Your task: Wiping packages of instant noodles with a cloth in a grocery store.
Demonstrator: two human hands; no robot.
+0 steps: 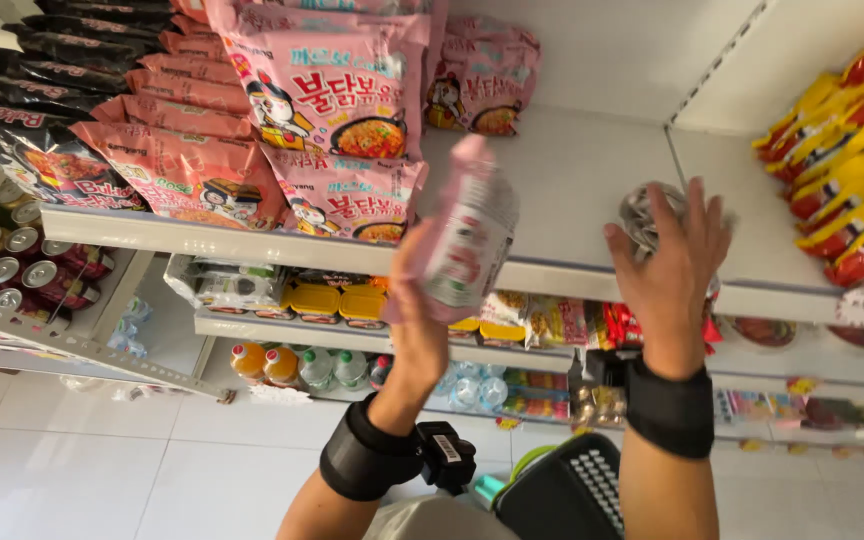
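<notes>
My left hand grips a pink noodle packet by its lower edge and holds it upright at the front lip of the white shelf. My right hand reaches up over the shelf's front edge, its fingers closed around a crumpled silvery packet that is mostly hidden behind them. Both wrists wear black bands. To the left, on the same shelf, pink noodle packs lie stacked.
Black and pink packs fill the shelf's left end, and yellow-red packs its right end. Lower shelves hold yellow tubs, bottles and cans. A black basket hangs below my arms over the white tiled floor.
</notes>
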